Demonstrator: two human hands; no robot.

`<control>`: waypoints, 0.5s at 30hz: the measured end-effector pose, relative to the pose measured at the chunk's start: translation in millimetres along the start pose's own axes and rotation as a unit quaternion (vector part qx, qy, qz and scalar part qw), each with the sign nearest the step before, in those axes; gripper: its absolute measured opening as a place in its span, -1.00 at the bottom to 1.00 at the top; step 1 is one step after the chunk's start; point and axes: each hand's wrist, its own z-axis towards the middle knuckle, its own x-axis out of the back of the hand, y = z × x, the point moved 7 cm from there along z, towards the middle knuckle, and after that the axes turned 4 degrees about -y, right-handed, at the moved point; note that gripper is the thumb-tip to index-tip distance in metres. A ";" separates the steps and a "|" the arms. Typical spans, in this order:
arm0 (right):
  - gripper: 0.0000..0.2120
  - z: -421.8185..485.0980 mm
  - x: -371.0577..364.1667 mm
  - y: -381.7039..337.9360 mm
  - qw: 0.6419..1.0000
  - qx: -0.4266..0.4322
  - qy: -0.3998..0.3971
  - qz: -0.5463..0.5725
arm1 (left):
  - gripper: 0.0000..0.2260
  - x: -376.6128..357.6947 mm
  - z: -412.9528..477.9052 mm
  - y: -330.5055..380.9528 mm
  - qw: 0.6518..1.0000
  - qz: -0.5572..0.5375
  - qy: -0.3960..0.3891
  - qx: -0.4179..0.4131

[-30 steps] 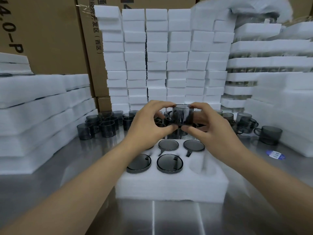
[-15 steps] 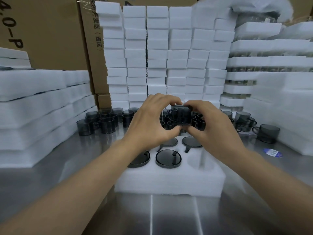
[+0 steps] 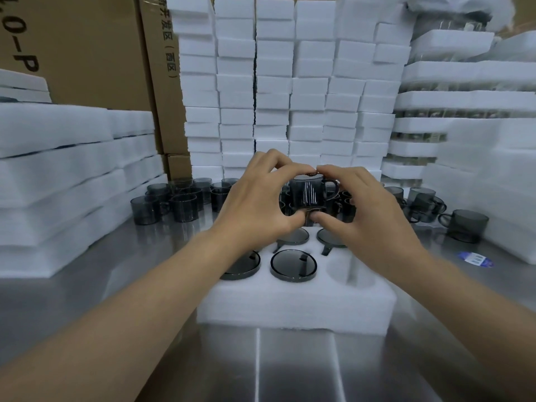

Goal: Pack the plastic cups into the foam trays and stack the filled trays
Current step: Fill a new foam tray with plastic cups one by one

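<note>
Loose cups (image 3: pixel 179 204) crowd the steel table (image 3: pixel 290 367) at 10 o'clock from the tray (image 3: pixel 295 311). More cups stand at 12 and at 2 o'clock. A wall of foam blocks (image 3: pixel 275 82) rises behind them at 12. Foam sheets (image 3: pixel 58 169) are piled at 9, with boxes (image 3: pixel 87 47) behind them. Filled trays (image 3: pixel 464 103) are stacked at 2. A blue sticker (image 3: pixel 475 260) lies on the table at 3.

The tray sits at the centre. Its near row has a dark cup in the middle pocket (image 3: pixel 293 265) and bare foam in the pocket at 3 o'clock (image 3: pixel 351 269). Two more packed cups show in the far row.

Both hands hold one cup (image 3: pixel 306 192) in the air above the tray's far edge, its handle pointing to 3 o'clock. The left hand (image 3: pixel 255 204) pinches it, thumb beneath and fingers curled over the rim. The right hand (image 3: pixel 368 216) pinches it the same way from the other side.

The left arm covers part of the near cup at 9 o'clock and the far pocket behind it. The hands hide most of the loose cups at 12.
</note>
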 end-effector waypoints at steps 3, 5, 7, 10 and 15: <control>-0.44 -0.7 1.8 6.4 0.998 -0.027 0.025 0.047 | -0.45 4.4 0.3 7.2 0.999 0.023 0.023 -0.025; -0.47 -1.3 2.4 9.1 0.991 -0.043 0.033 0.119 | -0.44 5.7 0.4 6.1 0.999 0.015 0.031 -0.018; -0.48 -1.3 1.3 9.0 0.986 -0.050 0.026 0.158 | -0.45 3.1 -0.4 -2.5 1.000 -0.018 0.013 0.019; -0.47 -2.7 -1.9 7.7 0.986 -0.059 -0.004 0.154 | -0.53 -1.8 -2.4 -12.1 0.996 -0.057 -0.021 0.062; -0.48 -7.2 -1.2 2.8 0.979 -0.082 -0.015 0.188 | -0.58 -1.0 -2.5 -2.1 0.998 -0.027 -0.036 0.032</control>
